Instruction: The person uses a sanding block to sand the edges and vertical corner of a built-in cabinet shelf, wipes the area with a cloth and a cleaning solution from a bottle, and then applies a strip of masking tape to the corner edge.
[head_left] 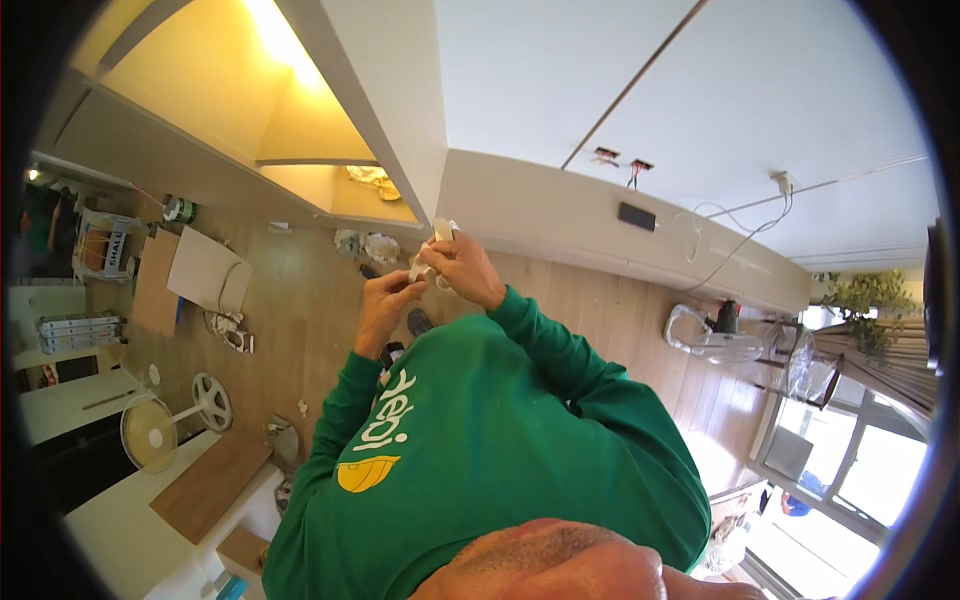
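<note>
My left hand (385,307) and my right hand (464,268) meet in front of my chest, close to the lower corner of a lit cabinet. Between them is a small white strip-like thing (443,230), perhaps tape; its exact kind does not show. The fingers of my right hand are closed round it, with part of it sticking up past them and a loop hanging below. My left thumb and fingertips pinch at its lower end. Green sleeves cover both forearms.
The open cabinet (300,130) with lit shelves stands at the upper left. A low ledge (540,190) bears a dark rectangular box (636,217). Wires stick out of the wall (632,170). Crumpled plastic (380,248), boards (205,270) and a fan (150,433) are around.
</note>
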